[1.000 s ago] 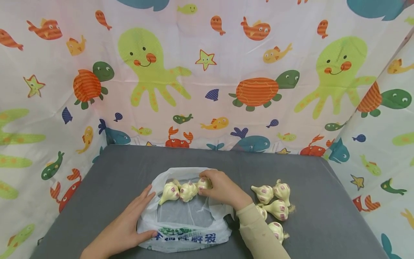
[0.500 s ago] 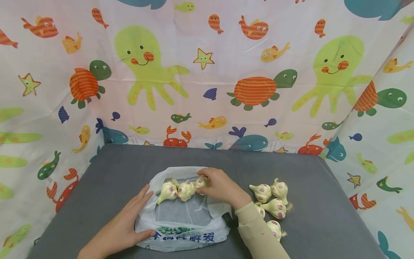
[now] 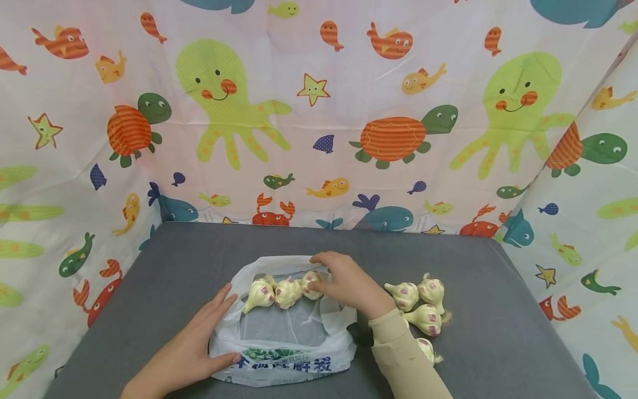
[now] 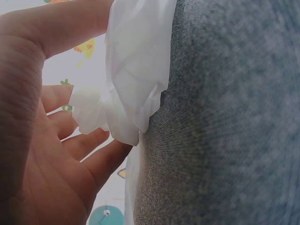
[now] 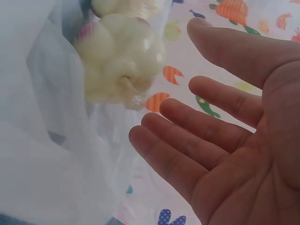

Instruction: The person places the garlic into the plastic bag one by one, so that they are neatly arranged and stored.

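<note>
A white plastic bag [image 3: 279,376] with blue and green print lies with its mouth spread wide. Three garlic bulbs sit in a row inside: a left one [image 3: 261,292], a middle one [image 3: 288,293] and a right one [image 3: 310,285]. My right hand [image 3: 351,285] hovers beside the right bulb, fingers extended and holding nothing; the right wrist view shows a gap between the fingers and that garlic bulb [image 5: 124,61]. On the bag's left side rests my left hand [image 3: 196,338], thumb and fingers spread along its edge. White plastic [image 4: 138,61] hangs between them in the left wrist view.
Several more garlic bulbs [image 3: 425,320] lie in a loose group on the grey table [image 3: 488,332] right of the bag, partly hidden by my right sleeve [image 3: 404,354]. A curtain [image 3: 329,111] with sea animals closes off the back and sides.
My right hand has let go of the right garlic bulb, opened its fingers and drawn slightly right. The bulb stays in the bag. My left hand keeps its place on the bag.
</note>
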The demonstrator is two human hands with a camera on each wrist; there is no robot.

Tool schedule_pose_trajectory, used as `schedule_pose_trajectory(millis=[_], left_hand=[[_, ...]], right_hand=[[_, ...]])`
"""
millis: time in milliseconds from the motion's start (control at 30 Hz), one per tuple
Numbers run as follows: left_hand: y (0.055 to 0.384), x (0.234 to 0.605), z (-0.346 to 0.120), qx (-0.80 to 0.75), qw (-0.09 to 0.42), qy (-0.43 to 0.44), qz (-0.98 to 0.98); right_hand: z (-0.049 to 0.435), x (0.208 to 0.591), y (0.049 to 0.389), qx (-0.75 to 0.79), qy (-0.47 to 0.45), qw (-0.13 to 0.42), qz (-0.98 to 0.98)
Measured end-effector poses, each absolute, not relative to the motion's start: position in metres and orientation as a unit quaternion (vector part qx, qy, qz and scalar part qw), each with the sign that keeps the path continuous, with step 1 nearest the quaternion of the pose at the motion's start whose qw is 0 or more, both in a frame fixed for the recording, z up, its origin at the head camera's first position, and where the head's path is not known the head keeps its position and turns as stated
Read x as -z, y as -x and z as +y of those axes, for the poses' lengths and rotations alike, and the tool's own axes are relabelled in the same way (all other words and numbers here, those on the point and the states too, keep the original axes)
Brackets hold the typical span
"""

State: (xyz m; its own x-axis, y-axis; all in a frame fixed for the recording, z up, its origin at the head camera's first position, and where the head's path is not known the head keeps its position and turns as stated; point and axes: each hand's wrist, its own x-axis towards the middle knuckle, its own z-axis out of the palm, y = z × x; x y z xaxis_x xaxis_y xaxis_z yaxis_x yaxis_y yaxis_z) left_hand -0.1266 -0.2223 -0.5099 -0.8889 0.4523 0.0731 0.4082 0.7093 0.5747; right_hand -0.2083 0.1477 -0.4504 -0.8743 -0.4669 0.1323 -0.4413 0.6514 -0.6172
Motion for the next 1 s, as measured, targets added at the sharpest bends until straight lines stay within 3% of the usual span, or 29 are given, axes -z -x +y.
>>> schedule_pose_trajectory(millis=[367,1000], left_hand=[[0.127,0.51,-0.221,-0.304,0.034,-0.233,0.923],[0.126,0.506,-0.222,-0.305,0.05,-0.23,0.923]], right_hand=[[0.161,0.435,0.203,0.329,0.241,-0.021,0.913],[0.199,0.411,0.199,0.351,0.18,-0.037,0.918]])
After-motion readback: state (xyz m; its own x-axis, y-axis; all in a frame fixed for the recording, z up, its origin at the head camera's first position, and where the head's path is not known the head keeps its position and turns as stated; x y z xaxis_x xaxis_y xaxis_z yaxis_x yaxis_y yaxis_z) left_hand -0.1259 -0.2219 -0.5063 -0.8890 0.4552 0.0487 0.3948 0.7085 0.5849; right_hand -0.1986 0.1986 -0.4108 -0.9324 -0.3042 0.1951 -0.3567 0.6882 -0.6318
